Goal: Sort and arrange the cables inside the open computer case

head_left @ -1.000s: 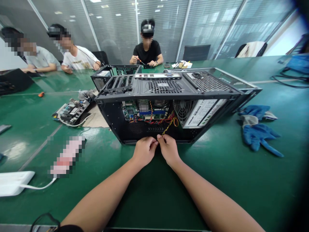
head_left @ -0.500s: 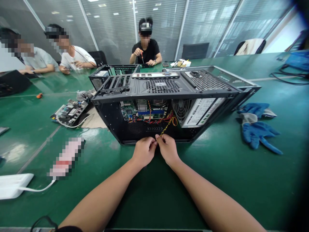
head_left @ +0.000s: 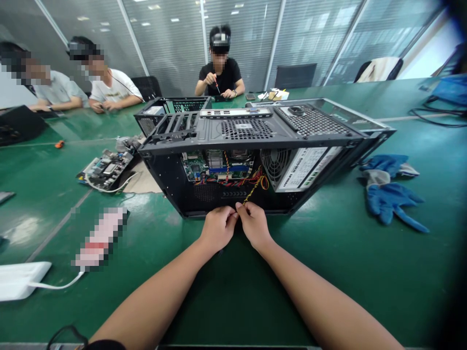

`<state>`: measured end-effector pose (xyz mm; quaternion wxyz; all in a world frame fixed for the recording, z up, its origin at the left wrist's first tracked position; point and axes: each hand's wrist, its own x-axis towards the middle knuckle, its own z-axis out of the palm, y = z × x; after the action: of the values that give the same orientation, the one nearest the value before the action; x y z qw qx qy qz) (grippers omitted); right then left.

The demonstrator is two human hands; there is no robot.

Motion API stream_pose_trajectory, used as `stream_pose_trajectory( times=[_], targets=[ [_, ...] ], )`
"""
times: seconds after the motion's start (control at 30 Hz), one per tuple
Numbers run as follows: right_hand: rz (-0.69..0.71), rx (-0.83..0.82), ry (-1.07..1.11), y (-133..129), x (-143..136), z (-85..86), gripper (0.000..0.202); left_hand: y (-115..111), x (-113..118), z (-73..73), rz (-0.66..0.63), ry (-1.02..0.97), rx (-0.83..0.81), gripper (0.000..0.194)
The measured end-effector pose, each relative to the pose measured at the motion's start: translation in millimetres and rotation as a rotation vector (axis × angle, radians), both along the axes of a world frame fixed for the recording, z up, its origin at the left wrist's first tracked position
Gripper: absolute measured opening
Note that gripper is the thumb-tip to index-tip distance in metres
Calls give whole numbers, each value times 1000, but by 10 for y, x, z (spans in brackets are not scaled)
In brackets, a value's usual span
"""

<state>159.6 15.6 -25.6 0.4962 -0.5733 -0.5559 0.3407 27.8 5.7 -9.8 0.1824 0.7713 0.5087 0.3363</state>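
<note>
An open black computer case (head_left: 171, 192) lies on the green table, its open side towards me. Inside are a motherboard (head_left: 219, 166) and a power supply (head_left: 305, 170) with a fan grille. From the power supply a twisted yellow-and-black cable (head_left: 251, 193) runs down to my fingers. My right hand (head_left: 254, 224) is closed in a pinch on the cable near the case's lower edge. Touching it fingertip to fingertip, my left hand (head_left: 219, 227) is closed too; the cable's end is hidden between the fingers, so what the left pinches cannot be made out.
Blue work gloves (head_left: 390, 199) lie to the right. On the left are a loose circuit board (head_left: 107, 170), a blurred pink object (head_left: 100, 238) and a white power bank (head_left: 22, 281). Across the table a person (head_left: 220, 73) holds a screwdriver; two more people sit at the left.
My hands and the cable have barely moved. At the far left, the person in the white shirt has lowered a hand.
</note>
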Motion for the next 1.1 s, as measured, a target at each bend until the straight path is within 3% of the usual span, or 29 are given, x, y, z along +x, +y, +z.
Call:
stream_pose_trajectory(
  times=[0.43, 0.63, 1.1],
  targets=[
    [-5, 8, -13, 5, -3, -29, 41, 8, 5, 13, -21, 46, 9, 21],
    [9, 2, -13, 3, -3, -29, 39, 13, -9, -13, -20, 15, 23, 13],
    [5, 0, 11, -4, -8, 0, 38, -14, -33, -27, -12, 160, 153, 7]
  ],
)
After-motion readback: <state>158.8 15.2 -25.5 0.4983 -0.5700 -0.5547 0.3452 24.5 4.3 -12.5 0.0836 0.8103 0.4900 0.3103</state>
